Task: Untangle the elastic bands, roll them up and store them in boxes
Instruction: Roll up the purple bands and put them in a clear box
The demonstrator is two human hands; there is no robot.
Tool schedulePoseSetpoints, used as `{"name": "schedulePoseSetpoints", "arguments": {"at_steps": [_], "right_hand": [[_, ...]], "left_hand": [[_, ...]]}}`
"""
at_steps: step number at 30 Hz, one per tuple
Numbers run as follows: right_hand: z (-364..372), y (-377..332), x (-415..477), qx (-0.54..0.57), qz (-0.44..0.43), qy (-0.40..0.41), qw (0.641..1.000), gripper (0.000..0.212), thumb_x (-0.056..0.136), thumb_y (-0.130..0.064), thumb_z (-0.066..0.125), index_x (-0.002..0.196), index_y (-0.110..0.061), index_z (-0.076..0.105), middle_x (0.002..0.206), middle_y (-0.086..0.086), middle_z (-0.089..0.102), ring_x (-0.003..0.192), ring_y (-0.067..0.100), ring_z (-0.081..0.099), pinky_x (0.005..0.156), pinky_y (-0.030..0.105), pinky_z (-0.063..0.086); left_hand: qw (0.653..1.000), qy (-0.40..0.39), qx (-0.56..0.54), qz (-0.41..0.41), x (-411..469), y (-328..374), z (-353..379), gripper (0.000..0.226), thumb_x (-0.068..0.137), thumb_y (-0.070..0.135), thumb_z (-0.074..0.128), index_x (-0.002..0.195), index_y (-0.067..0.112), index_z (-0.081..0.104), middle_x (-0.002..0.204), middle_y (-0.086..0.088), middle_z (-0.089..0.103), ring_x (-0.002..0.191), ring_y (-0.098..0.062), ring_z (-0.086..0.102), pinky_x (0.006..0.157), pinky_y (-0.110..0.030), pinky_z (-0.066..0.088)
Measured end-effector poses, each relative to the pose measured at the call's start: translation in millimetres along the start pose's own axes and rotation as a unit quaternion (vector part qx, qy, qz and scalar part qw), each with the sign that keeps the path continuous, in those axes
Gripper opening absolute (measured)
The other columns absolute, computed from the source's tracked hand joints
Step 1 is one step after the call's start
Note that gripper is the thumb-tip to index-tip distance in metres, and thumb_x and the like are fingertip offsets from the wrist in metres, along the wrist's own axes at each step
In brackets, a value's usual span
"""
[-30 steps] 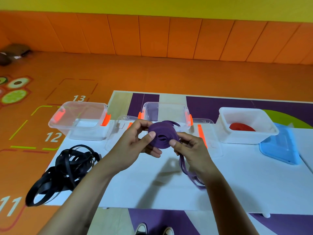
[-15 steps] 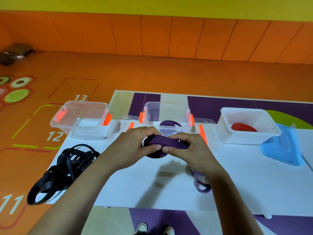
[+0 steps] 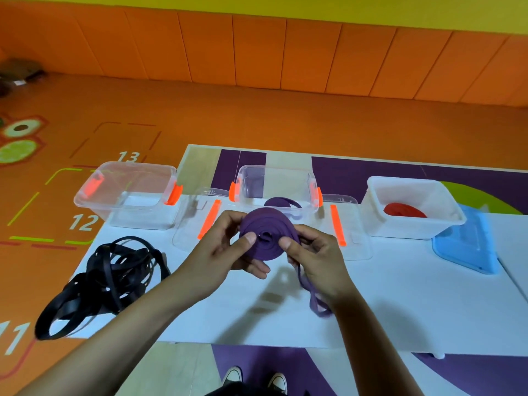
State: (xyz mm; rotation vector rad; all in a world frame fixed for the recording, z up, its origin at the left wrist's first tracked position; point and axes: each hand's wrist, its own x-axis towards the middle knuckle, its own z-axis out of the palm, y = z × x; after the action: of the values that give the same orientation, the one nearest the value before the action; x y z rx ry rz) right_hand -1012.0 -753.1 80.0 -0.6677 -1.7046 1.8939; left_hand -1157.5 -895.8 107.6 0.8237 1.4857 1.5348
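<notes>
Head view: the loose tail [image 3: 313,295] dangling under your right hand [image 3: 318,262] could snag. Your left hand [image 3: 220,252] and right both pinch the purple roll [image 3: 265,238] over the table [image 3: 414,304]. Slacken those thumbs and it'll likely spring apart short of the clear box [image 3: 275,178] behind.

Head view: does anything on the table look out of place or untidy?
Yes. The tangled black bands lie at the table's left edge, and one loop hangs over it, so they could slip off. The purple roll is unfinished: its tail trails loose below the right hand.
</notes>
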Motion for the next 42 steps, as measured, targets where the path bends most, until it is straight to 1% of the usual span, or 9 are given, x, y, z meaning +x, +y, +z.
{"name": "schedulePoseSetpoints", "arguments": {"at_steps": [4,6,8,11,21,26,32,38,42], "right_hand": [[-1.1,-1.6,3.3,-0.053,-0.011,-0.012,0.998,0.012,0.094,-0.011,0.072,0.103,-0.014,0.078,0.061,-0.012,0.06,0.057,0.009,0.047,0.061,0.02,0.041],[-5.0,-8.1,2.4,-0.085,-0.013,-0.049,0.995,0.014,0.092,-0.007,0.073,0.104,-0.01,0.078,0.073,-0.013,0.071,0.064,0.005,0.06,0.068,0.014,0.046],[-7.4,-14.3,2.1,-0.13,-0.014,-0.075,0.989,0.017,0.088,-0.01,0.078,0.104,-0.015,0.079,0.09,-0.007,0.078,0.083,0.008,0.071,0.076,0.016,0.051],[-5.0,-18.5,5.5,-0.184,-0.007,-0.09,0.979,0.018,0.084,-0.02,0.084,0.101,-0.025,0.08,0.093,-0.003,0.077,0.089,0.019,0.07,0.081,0.032,0.055],[-0.5,-14.5,4.8,-0.096,-0.054,-0.04,0.993,0.019,0.081,-0.02,0.083,0.099,-0.022,0.079,0.095,0.0,0.077,0.092,0.023,0.071,0.09,0.035,0.057],[1.7,-18.5,5.2,-0.031,-0.061,-0.022,0.997,0.02,0.083,-0.011,0.075,0.102,-0.006,0.075,0.074,-0.012,0.072,0.069,0.003,0.064,0.07,0.015,0.049],[4.3,-19.5,12.0,-0.044,-0.05,-0.004,0.998,0.012,0.09,-0.008,0.073,0.099,-0.012,0.077,0.064,-0.011,0.063,0.059,0.01,0.049,0.062,0.019,0.045],[2.3,-21.2,8.8,-0.132,-0.036,-0.072,0.988,0.012,0.087,-0.016,0.079,0.098,-0.02,0.081,0.087,-0.004,0.076,0.081,0.008,0.066,0.079,0.02,0.05],[9.1,-27.9,7.1,-0.127,-0.03,-0.087,0.988,0.01,0.086,-0.017,0.08,0.096,-0.02,0.081,0.086,-0.001,0.077,0.08,0.012,0.067,0.079,0.021,0.051]], "left_hand": [[0.999,0.015,0.011,-0.029,-1.3,-4.9,4.0,0.014,0.104,0.006,0.05,0.117,0.008,0.045,0.125,-0.016,0.059,0.074,-0.045,0.073,0.07,-0.048,0.063],[0.987,0.0,0.158,-0.029,-0.9,-1.1,-7.0,0.015,0.101,0.016,0.06,0.111,0.018,0.049,0.118,0.003,0.061,0.069,-0.033,0.073,0.066,-0.049,0.062],[0.949,-0.021,0.315,-0.018,0.0,7.7,-18.8,0.022,0.093,0.036,0.071,0.106,0.031,0.054,0.109,0.018,0.061,0.063,-0.021,0.067,0.06,-0.04,0.06],[0.918,-0.065,0.391,0.01,4.2,22.1,-27.6,0.024,0.09,0.046,0.072,0.11,0.042,0.06,0.102,0.02,0.063,0.063,-0.014,0.061,0.057,-0.022,0.052],[0.981,-0.052,0.182,0.04,3.6,14.8,-26.4,0.022,0.096,0.024,0.067,0.115,0.014,0.062,0.101,0.001,0.065,0.072,-0.033,0.07,0.074,-0.041,0.061],[0.997,-0.021,0.041,0.054,3.8,12.0,-21.5,0.018,0.096,0.013,0.064,0.113,0.01,0.059,0.113,-0.012,0.064,0.078,-0.046,0.069,0.075,-0.043,0.062],[0.999,-0.023,-0.045,-0.003,1.9,7.7,-17.2,0.028,0.097,0.016,0.062,0.121,0.005,0.051,0.124,-0.013,0.065,0.094,-0.047,0.072,0.086,-0.05,0.061],[0.965,-0.026,0.261,-0.005,3.7,22.8,-35.6,0.02,0.094,0.032,0.071,0.111,0.027,0.061,0.107,0.009,0.065,0.07,-0.028,0.069,0.065,-0.045,0.062],[0.955,-0.079,0.285,0.006,5.8,38.1,-38.5,0.02,0.091,0.043,0.07,0.106,0.031,0.065,0.094,0.003,0.068,0.065,-0.035,0.067,0.058,-0.049,0.06]]}}
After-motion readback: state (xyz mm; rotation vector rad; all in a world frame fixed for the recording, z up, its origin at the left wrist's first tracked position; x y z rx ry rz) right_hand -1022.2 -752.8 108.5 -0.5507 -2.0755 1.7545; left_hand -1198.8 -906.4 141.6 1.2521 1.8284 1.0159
